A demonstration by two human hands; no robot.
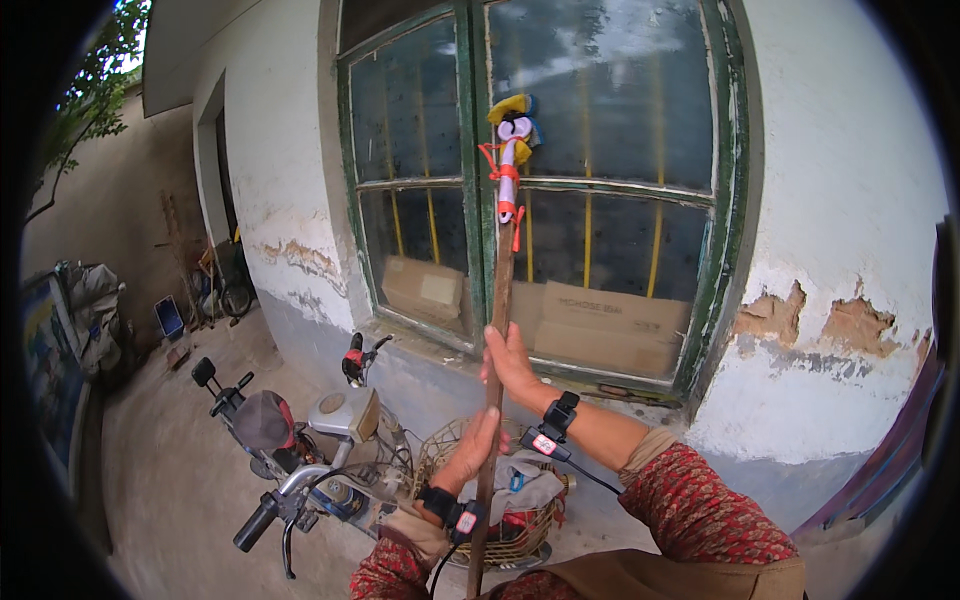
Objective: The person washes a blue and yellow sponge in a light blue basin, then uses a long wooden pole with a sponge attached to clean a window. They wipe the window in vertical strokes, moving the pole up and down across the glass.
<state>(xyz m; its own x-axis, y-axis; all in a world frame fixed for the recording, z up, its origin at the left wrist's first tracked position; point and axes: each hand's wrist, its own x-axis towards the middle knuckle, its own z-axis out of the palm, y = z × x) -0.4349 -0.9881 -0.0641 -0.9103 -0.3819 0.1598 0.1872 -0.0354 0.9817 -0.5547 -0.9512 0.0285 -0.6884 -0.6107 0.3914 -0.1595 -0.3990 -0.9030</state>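
Both my hands grip a long wooden pole (503,289) that slants upward in front of the window. My right hand (514,365) is the higher one, near sill level. Below it, my left hand (474,448) holds the pole above the wire basket. A pale purple brush handle (508,180) is tied to the pole's top with orange-red cord (518,229). Its head carries yellow and blue scrubbing material (510,111), in front of the upper glass (615,97) beside the green middle frame (475,225). Whether it touches the glass I cannot tell.
An electric bike (330,442) with handlebars, a mirror and a wire front basket (525,551) holding grey cloth stands below the sill. Cardboard boxes (611,322) and yellow bars (587,247) show behind the glass. Plaster flakes off the white wall (817,405).
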